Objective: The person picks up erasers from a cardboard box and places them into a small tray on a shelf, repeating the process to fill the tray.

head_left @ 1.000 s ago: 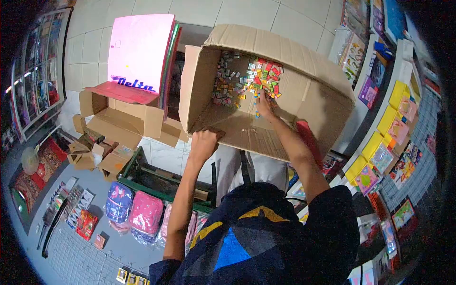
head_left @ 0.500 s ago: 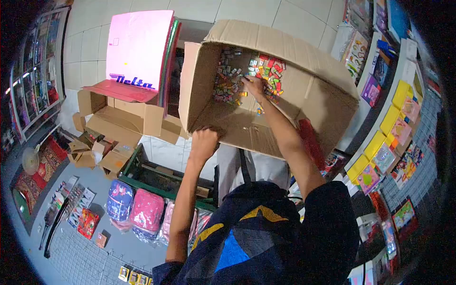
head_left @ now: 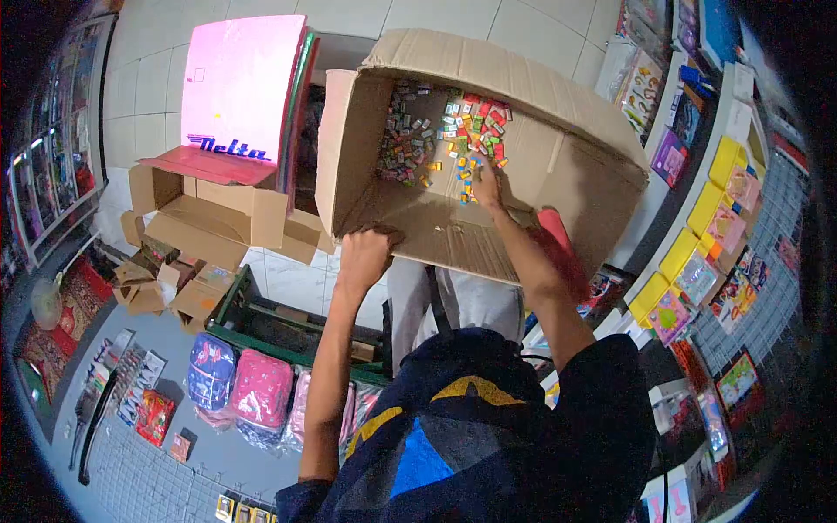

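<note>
A large open cardboard box [head_left: 602, 166] lies tilted in front of me, its opening facing me. My left hand [head_left: 366, 254] is closed over the box's lower left rim. Inside, my right hand [head_left: 488, 186] reaches down with its fingers drawn together beside a cluster of small blue and yellow blocks [head_left: 465, 186]. Whether a piece is between the fingertips is too small to make out. Red, green and orange blocks [head_left: 475, 122] lie above that hand. Grey and mixed-colour blocks [head_left: 405, 144] are spread along the box's left inner side.
Left of the box stand pink Delta folders [head_left: 240, 87] behind an opened smaller carton [head_left: 214, 218]. A green crate [head_left: 248, 314] and wrapped school bags [head_left: 263, 383] are nearer me on the left. Shelves with yellow trays [head_left: 689, 253] line the right. A red roll [head_left: 558, 235] lies by my right forearm.
My right hand has moved right and toward me, from the grey blocks to the blue and yellow ones. More blue blocks now show beside it. My left hand keeps its hold on the rim.
</note>
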The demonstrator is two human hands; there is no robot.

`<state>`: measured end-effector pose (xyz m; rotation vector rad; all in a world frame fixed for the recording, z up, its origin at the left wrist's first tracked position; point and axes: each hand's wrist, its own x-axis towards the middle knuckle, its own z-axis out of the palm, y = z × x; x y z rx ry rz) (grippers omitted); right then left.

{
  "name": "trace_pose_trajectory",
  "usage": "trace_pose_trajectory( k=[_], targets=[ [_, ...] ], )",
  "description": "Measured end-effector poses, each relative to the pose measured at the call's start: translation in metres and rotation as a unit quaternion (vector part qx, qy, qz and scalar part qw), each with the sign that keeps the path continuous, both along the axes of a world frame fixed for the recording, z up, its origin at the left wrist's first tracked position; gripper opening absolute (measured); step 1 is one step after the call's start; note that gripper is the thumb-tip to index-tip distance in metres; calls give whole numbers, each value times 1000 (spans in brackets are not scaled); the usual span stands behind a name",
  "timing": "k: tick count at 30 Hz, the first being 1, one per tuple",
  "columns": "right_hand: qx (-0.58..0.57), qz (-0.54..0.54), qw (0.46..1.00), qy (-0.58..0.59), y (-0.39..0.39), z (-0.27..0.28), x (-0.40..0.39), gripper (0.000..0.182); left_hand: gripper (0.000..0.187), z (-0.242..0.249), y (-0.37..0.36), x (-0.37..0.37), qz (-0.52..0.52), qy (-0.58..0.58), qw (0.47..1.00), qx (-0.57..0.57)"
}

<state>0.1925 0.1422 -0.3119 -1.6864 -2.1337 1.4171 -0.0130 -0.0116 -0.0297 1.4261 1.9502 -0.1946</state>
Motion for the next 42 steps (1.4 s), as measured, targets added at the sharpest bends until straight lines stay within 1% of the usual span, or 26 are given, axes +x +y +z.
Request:
trace_pose_trajectory(
  k=[1,4,5,8,9,11,14,17,20,21,24,27,30,32,34,37,40,41,42],
  targets=[
    [-2,-27,999,-38,1,4,-2,19,14,0,-1,1,0,4,1000,-4],
    [9,-122,991,-56,8,14,-5,17,10,-5,-5,2,4,6,1000,-6],
    [69,-122,987,-77,9,5,-3,17,8,-7,-6,2,5,5,1000,-4],
    [76,-65,994,-53,17,-6,4,19,5,-10,-9,2,3,8,1000,17],
    [74,-61,993,-62,20,-5,1,20,5,-9,-9,3,8,11,999,29],
    [67,-52,993,-82,26,13,-11,21,4,-7,-10,4,17,16,998,51],
    [131,-15,990,-57,27,25,-23,27,4,-17,-16,3,-13,21,1000,9],
    [106,8,982,-154,24,10,-14,33,4,-14,-13,3,16,-2,1000,6],
    [204,49,960,-187,9,19,-6,28,4,-19,-16,5,14,15,1000,3],
    [158,52,963,-212,7,22,-5,28,4,-19,-15,5,12,14,1000,9],
    [114,-28,977,-181,1,30,-8,28,4,-14,-13,5,16,13,1000,14],
    [83,14,956,-281,4,0,-5,32,4,-10,-11,4,21,6,1000,3],
    [77,50,978,-186,2,-16,6,27,3,-9,-9,3,16,1,1000,6],
    [73,0,992,-103,2,-20,11,23,4,-11,-11,4,11,17,999,25],
    [59,-33,998,-12,-1,-18,18,21,6,-14,-12,5,6,19,1000,6],
    [42,-55,994,-86,-1,-21,31,23,13,-4,-5,3,1,17,1000,7],
    [-46,-150,986,51,2,-22,36,26,20,0,-3,3,-4,3,1000,-12],
    [-46,-170,983,46,7,-21,39,27,23,-2,-4,2,-4,-2,1000,-23],
    [-46,-190,980,42,16,10,30,27,23,-4,-4,2,-8,13,1000,-19]
  ],
)
